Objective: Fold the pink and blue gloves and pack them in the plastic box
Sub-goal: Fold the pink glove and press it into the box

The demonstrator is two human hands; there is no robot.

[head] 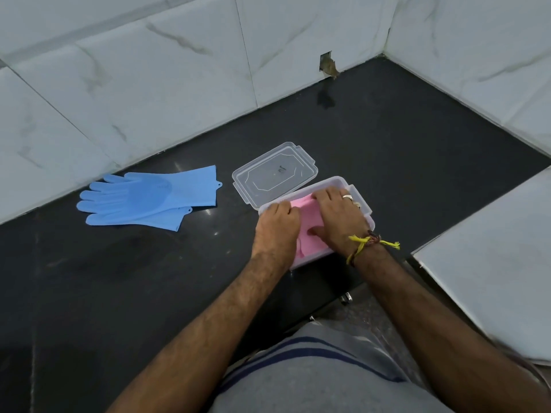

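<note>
the step in hand looks like pressing the folded pink rubber gloves (307, 223) flat into the clear rectangular plastic box (362, 204) on the dark stone worktop (149, 278); done well, the push stays even so the folds don't spring up before the blue pair goes in. the left hand (277, 225) presses down at the box's near-left edge, fingers curled together on the pink. the right hand (337, 217) lies flat and spread, palm on the gloves, gripping nothing. the blue silicone gloves (149, 201) lie unfolded, well apart to the left, the clear lid (274, 171) just behind the box
</note>
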